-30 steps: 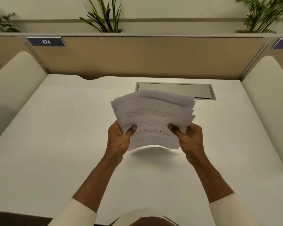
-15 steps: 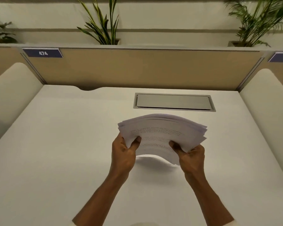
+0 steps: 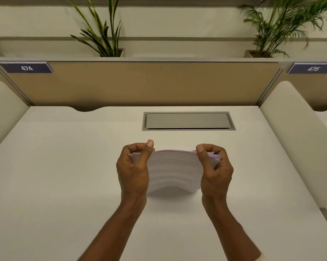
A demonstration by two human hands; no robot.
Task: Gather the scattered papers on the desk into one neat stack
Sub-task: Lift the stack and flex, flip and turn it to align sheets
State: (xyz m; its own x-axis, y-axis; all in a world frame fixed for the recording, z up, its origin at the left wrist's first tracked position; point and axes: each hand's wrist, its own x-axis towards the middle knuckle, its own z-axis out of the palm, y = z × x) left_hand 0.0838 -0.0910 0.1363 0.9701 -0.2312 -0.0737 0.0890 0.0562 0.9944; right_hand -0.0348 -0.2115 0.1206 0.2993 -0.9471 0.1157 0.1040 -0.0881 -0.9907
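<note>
— So, where are the papers?

— Gathered into one bundle of papers (image 3: pixel 173 170), held on edge over the middle of the white desk (image 3: pixel 65 166). The lower edge seems to rest on the desktop or sit just above it; the view cannot settle which. No loose sheet shows anywhere else on the surface.

— And the person's hands?

— Both are closed on the bundle. The left hand (image 3: pixel 133 169) wraps the left side, thumb raised at the top corner. The right hand (image 3: pixel 216 172) wraps the right side the same way. Bare forearms reach in from the bottom of the view.

— How will the bundle behave?

— Likely light and floppy. The printed front sheet bows between the two hands, so it has little stiffness of its own. Sheets fan out unevenly at the right hand, which suggests they slide easily on each other. Edges could crease under a hard squeeze.

— Where should it be held?

— At the two short sides, loosely enough for sheets to drop level, probably while tapping the lower edge on the desk. A gray recessed panel (image 3: pixel 188 121) lies behind, well apart.
</note>
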